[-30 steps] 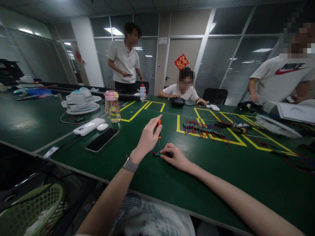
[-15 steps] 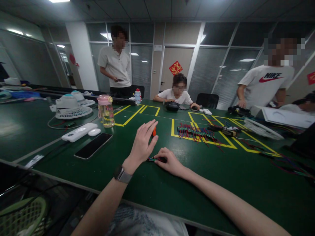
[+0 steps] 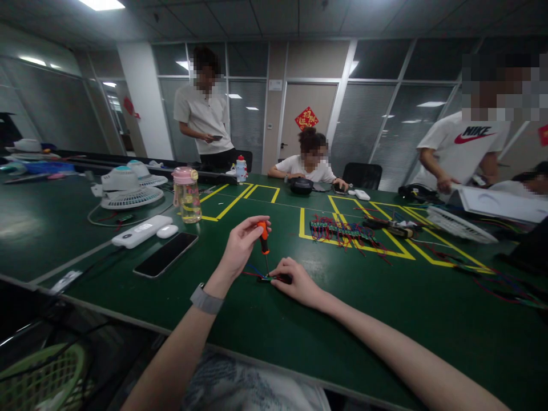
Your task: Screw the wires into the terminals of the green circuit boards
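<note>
Lying in the left part of the frame: phone (image 3: 166, 255), black screen, on green worktop (image 3: 299, 337). Left hand (image 3: 241, 242) near centre, fingers grasping orange-black screwdriver (image 3: 264, 244), tip down at small circuit board (image 3: 265, 279), lower centre; contact too small to tell. Right hand (image 3: 297, 283) just right, fingers holding the board's right end. Wired boards (image 3: 340, 230) right of centre.

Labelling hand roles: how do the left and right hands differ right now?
Grip: the left hand holds an orange-and-black screwdriver pointing down; the right hand holds a small circuit board at one end.
Height: the left hand is above the green table; the right hand is down at it.
Wrist: the left hand's wears a grey band; the right hand's is bare.
Shared: both ungloved, both at the same board.
</note>
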The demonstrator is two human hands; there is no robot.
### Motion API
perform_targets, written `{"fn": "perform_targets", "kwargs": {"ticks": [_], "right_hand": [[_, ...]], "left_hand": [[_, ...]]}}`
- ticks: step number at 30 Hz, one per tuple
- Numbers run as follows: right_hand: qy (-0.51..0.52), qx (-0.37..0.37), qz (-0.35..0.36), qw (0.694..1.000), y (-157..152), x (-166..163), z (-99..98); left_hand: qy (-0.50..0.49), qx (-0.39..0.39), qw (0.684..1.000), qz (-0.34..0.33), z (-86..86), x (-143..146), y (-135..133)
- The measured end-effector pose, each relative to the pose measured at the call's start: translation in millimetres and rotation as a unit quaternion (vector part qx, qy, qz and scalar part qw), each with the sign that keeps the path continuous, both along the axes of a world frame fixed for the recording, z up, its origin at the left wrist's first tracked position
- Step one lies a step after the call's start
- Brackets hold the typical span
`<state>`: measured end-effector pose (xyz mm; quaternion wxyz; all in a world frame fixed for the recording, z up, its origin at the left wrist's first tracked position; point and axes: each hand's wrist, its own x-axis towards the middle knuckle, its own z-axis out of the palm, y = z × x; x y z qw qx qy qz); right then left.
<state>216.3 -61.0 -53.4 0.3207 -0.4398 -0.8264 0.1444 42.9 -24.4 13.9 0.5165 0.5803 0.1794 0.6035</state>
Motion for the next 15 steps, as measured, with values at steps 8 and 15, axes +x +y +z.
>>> {"fn": "perform_targets", "kwargs": {"ticks": [8,15], "right_hand": [[0.001,0.008,0.003,1.0,1.0,0.1,-0.9],[-0.008,0.007,-0.003,1.0,1.4,0.3,-1.4]], "left_hand": [[0.046,0.016,0.998,-0.036,3.2,4.1,-5.7],[0.113,0.106,0.975,0.158,-1.2,4.5,-2.7]]}}
